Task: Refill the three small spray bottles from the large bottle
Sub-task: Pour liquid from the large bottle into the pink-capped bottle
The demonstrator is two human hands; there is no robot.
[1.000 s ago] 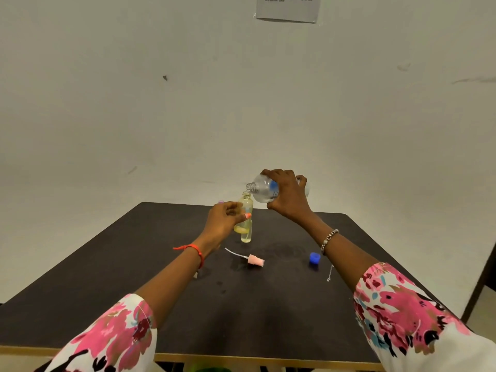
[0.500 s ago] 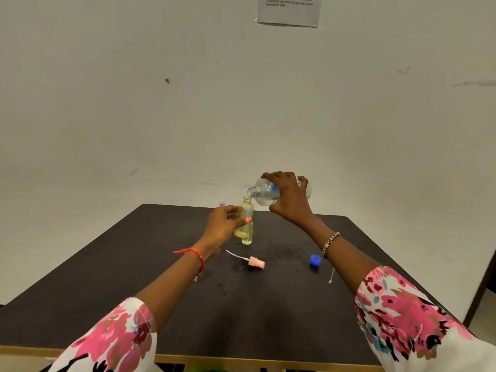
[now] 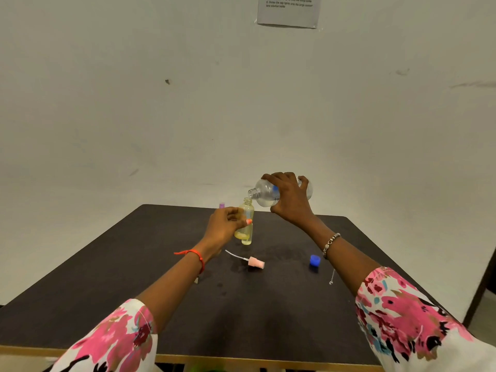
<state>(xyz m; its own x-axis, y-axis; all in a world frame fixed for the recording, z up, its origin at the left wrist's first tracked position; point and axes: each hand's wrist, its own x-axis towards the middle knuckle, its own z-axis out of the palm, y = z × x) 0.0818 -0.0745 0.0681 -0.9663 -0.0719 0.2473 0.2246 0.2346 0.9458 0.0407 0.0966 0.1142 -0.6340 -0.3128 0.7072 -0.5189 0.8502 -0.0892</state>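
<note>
My right hand grips the large clear bottle, tipped nearly level with its open mouth pointing left, just above the neck of a small yellowish spray bottle. That small bottle stands uncapped on the dark table, and my left hand holds it round its side. A pink spray head with its thin tube lies on the table in front of it. The purple top of another small bottle shows just behind my left hand. The rest of it is hidden.
A blue cap lies on the table to the right, beside my right forearm. A thin loose tube lies near it. A white wall with a taped paper notice rises behind the table. The table's front edge is light wood.
The view has shifted slightly. Both hands have stayed on their bottles, and the large bottle's mouth stays over the small bottle's neck.
</note>
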